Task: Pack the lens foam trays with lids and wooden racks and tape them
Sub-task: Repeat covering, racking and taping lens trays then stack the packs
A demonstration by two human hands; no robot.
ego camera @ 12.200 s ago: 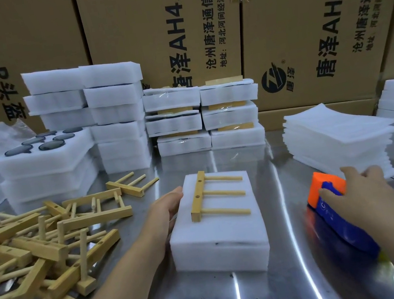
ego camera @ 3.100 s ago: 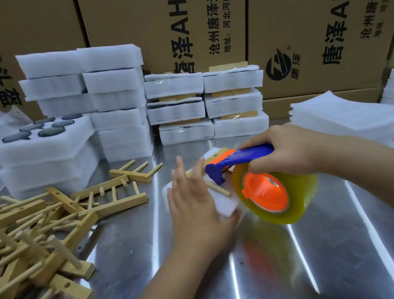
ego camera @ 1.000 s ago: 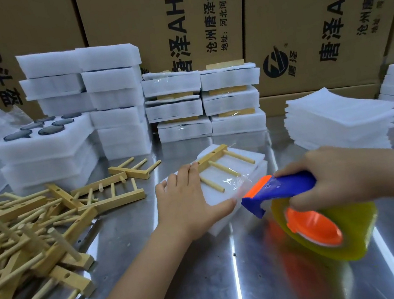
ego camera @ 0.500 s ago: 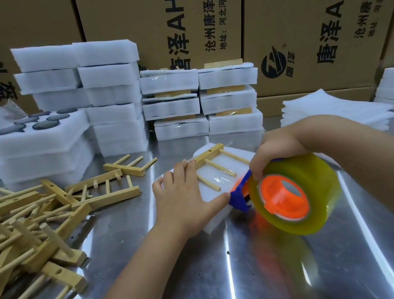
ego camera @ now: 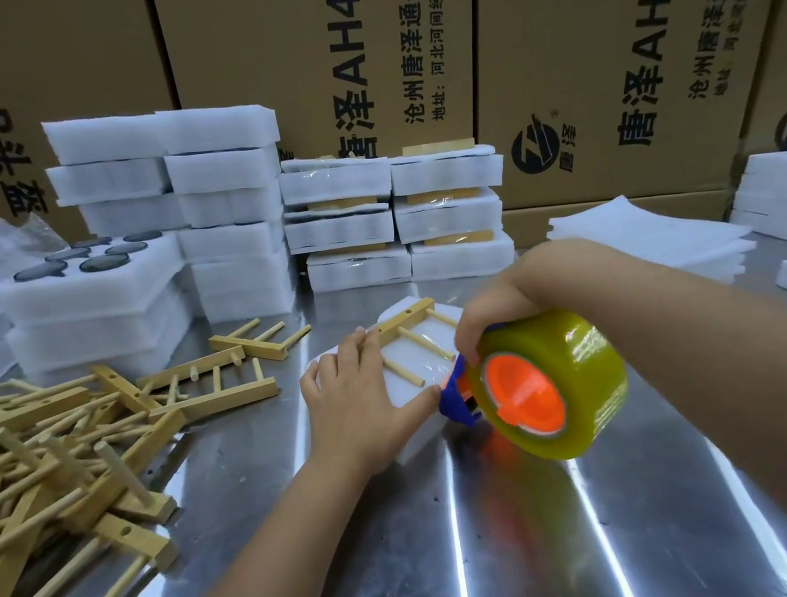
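Foam tray [ego camera: 433, 330] under flat left hand [ego camera: 356, 398]; tape dispenser [ego camera: 548, 392], gripped in right hand [ego camera: 491, 305], back at its edge.

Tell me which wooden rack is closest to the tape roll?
The wooden rack on the foam pack under the left hand; other racks lie piled leftward.

Only one camera gives the view. It sits on the head of the person, above the near edge of the table [ego camera: 529, 562], and it faces forward and down across the steel top toward the far edge, where cardboard cartons [ego camera: 288, 55] stand like a wall. It is near: both forearms enter from the bottom, and the left hand [ego camera: 356, 398] and the right hand [ego camera: 491, 302] with the tape dispenser [ego camera: 547, 387] fill the middle. The wide lens makes the carton edges lean.
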